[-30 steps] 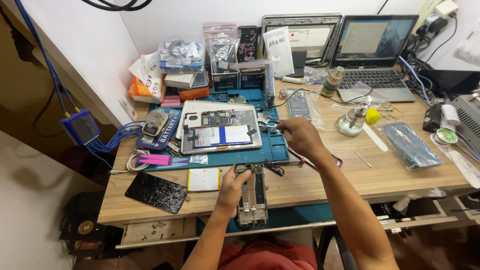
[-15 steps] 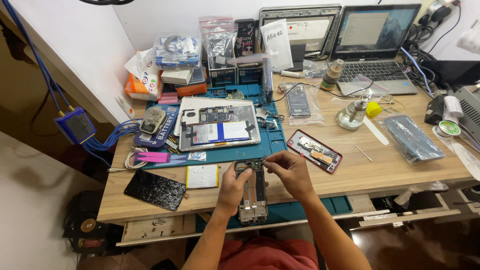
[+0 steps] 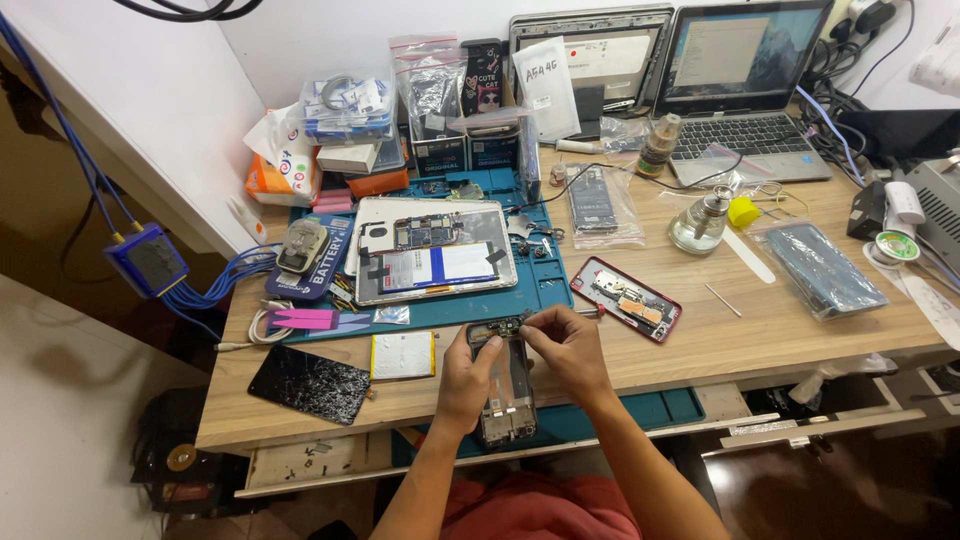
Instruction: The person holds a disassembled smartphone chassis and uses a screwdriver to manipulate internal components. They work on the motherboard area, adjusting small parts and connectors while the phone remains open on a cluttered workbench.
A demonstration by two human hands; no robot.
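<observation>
My left hand (image 3: 466, 372) grips the left side of an opened black phone body (image 3: 505, 395) that lies at the near edge of the wooden desk (image 3: 760, 330). My right hand (image 3: 562, 345) rests on the phone's upper right, with its fingertips pinched on a small part at the phone's top end (image 3: 510, 326). The phone's insides face up. A red phone back cover (image 3: 626, 298) with parts in it lies just right of my right hand.
A blue work mat (image 3: 450, 310) holds an opened white tablet (image 3: 433, 248). A cracked black screen (image 3: 311, 383) and a yellow battery (image 3: 403, 355) lie left of the phone. A laptop (image 3: 750, 85), a glass bottle (image 3: 698, 222), bagged parts and boxes crowd the back.
My right hand came back from the mat area on the right to the phone's top end. The red back cover came into sight on the desk. The camera view shifted slightly.
</observation>
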